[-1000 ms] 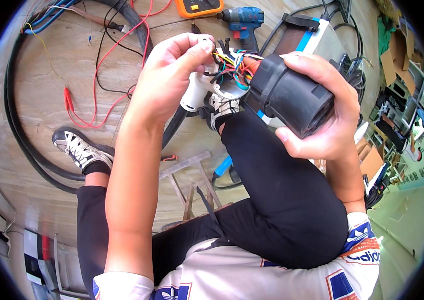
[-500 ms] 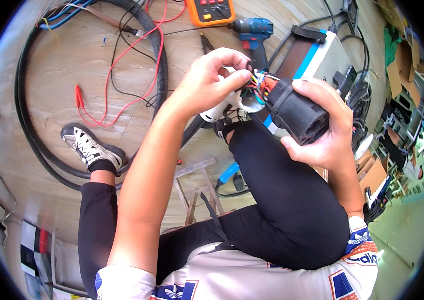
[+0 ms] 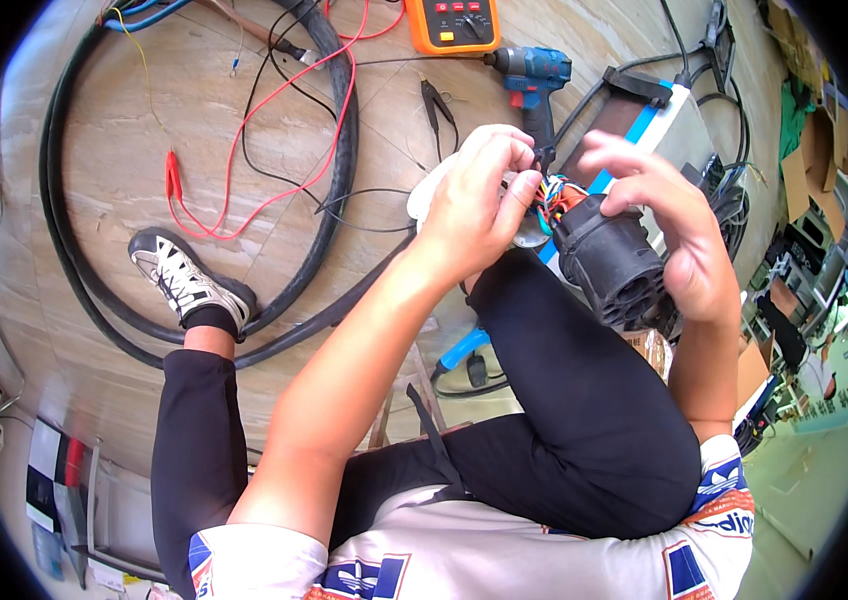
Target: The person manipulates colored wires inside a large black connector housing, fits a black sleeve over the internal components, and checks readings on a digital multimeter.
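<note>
A black, round plug connector [image 3: 609, 262] with large holes in its face lies tilted above my right knee. From its back end a bundle of thin coloured wires [image 3: 551, 203] runs to the fingertips of my left hand [image 3: 479, 200]. That hand is closed in a pinch on the wires, beside a small black piece [image 3: 544, 156]. Partly hidden behind it is a white plastic housing [image 3: 428, 193]. My right hand [image 3: 679, 225] is raised at the connector's right side, its fingers apart and slightly blurred. One bent finger is close to the connector's upper rim; whether it touches, I cannot tell.
A blue cordless driver [image 3: 536, 75] and an orange multimeter [image 3: 454, 25] lie ahead on the floor. Red test leads [image 3: 244, 190] cross a thick black cable coil [image 3: 344, 130] at left. A white-and-blue case [image 3: 669, 125] stands right; a blue-handled item [image 3: 466, 347] lies below my knee.
My right hand has loosened from the connector and lifted its fingers. The left hand and wires sit slightly further right in view, and the whole scene has shifted a little with my head.
</note>
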Demonstrator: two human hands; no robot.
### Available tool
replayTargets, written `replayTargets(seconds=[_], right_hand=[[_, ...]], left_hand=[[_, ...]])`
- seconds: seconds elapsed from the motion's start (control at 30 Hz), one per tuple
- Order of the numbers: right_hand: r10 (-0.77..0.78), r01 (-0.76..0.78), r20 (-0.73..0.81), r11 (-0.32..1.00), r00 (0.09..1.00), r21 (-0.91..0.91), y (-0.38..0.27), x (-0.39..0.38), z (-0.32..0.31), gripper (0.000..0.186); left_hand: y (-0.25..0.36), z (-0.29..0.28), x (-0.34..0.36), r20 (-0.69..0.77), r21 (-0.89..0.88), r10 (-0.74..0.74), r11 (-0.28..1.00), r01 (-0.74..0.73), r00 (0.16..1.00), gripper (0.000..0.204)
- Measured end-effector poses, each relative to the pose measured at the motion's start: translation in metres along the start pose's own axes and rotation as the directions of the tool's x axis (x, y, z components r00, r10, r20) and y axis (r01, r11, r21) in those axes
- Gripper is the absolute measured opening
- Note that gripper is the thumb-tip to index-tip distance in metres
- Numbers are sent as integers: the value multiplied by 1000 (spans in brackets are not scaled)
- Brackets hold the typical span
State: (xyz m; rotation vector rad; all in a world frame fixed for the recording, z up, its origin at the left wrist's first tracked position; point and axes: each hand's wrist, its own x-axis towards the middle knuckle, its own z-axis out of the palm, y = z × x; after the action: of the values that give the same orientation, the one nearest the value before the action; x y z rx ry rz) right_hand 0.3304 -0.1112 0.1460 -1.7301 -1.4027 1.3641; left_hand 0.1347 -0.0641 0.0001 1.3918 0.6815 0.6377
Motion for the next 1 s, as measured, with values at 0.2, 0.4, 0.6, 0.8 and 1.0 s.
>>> replayTargets(seconds=[0.2, 0.4, 0.6, 0.8, 1.0], right_hand=[[31, -67, 180, 978, 983, 196, 14, 18, 5, 48], [114, -120, 38, 935, 993, 333, 16, -4, 29, 51], [401, -416, 110, 873, 909, 256, 24, 2, 24, 40], [585, -585, 25, 811, 811, -6, 5, 25, 37, 21], [188, -169, 18, 917, 982, -361, 22, 12, 36, 36]], left_hand=[[12, 21, -18, -200, 41, -27, 999, 35, 979, 13], [27, 54, -44, -266, -50, -44, 998, 32, 963, 17], [26, 57, -49, -248, -100, -83, 993, 60, 965, 16], [29, 64, -53, -256, -151, -145, 983, 109, 956, 15], [21, 50, -51, -166, -91, -157, 985, 143, 973, 13]])
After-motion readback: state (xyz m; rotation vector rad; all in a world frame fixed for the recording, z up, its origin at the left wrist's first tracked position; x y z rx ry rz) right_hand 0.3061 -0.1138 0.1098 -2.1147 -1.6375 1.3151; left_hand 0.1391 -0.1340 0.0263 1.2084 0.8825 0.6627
